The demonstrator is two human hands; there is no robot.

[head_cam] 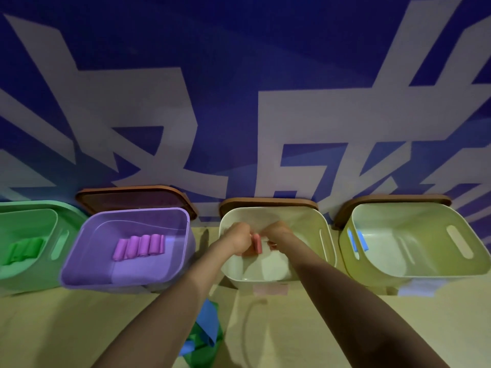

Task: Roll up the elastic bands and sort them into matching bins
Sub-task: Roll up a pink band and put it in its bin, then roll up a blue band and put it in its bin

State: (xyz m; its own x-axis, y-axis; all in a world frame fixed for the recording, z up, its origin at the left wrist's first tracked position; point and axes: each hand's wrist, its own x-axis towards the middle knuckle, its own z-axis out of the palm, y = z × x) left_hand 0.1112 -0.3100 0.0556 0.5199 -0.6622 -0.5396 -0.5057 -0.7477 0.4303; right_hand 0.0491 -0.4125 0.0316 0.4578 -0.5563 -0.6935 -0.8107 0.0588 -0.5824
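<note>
Four smooth plastic bins with rounded corners and slotted handles stand in a row on a tan cloth [79,328]. Both hands reach into the cream bin [322,235]. The left hand [237,237] curls its fingers around a pink elastic roll [257,243], a short, tight cylinder standing on end between the two hands. The right hand [279,233] is also curled and pinches the pink material from the other side; its fingertips are hidden.

Left of the left hand, the translucent purple bin [79,264] holds four purple rolls [139,247] lying side by side. Farther left, the green bin [62,216] holds green rolls [24,251]. Right of the right hand, the yellow-green bin [398,277] shows blue rolls [357,240] against its near wall.

Below the left forearm, toward the person, a loose blue band [210,322] lies flat and limp over a crumpled green band [202,354]. Brown lids [132,191] lean behind the bins.
</note>
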